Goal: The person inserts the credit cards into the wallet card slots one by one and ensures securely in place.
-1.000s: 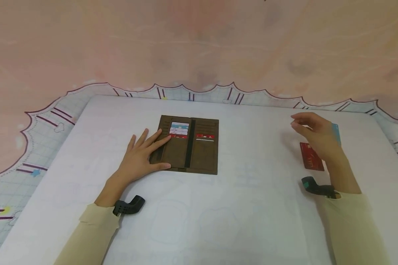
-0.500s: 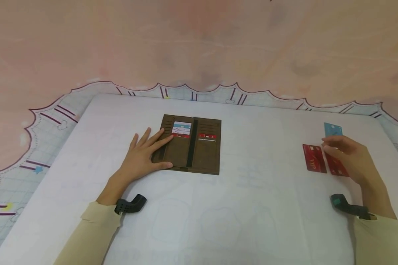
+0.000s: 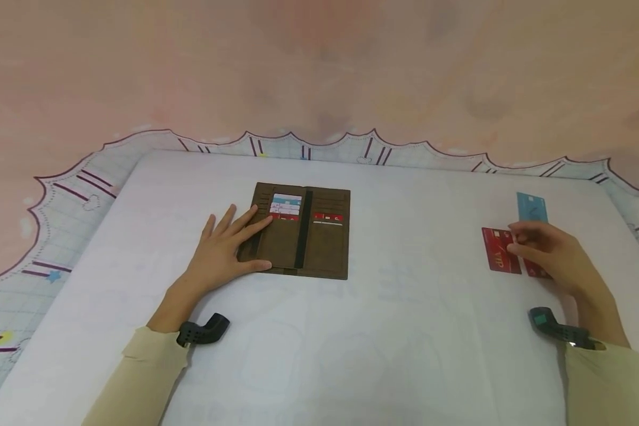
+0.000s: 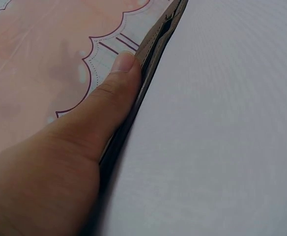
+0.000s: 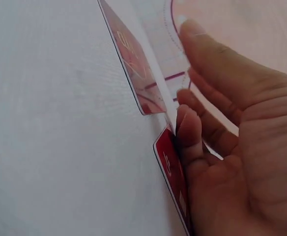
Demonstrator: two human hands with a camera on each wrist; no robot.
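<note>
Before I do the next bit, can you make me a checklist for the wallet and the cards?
1. Brown wallet lying open: ok.
2. Left hand on the wallet: ok, fingers spread over its left side.
3. Right hand at the red VIP card: ok, the thumb reaches over its right edge.
4. Card pinched: not ok, thumb and fingertips are apart.
5. Blue card fully in sight: not ok, the right hand hides its lower edge.
6. Wallet slots under the left hand free: cannot tell.
</note>
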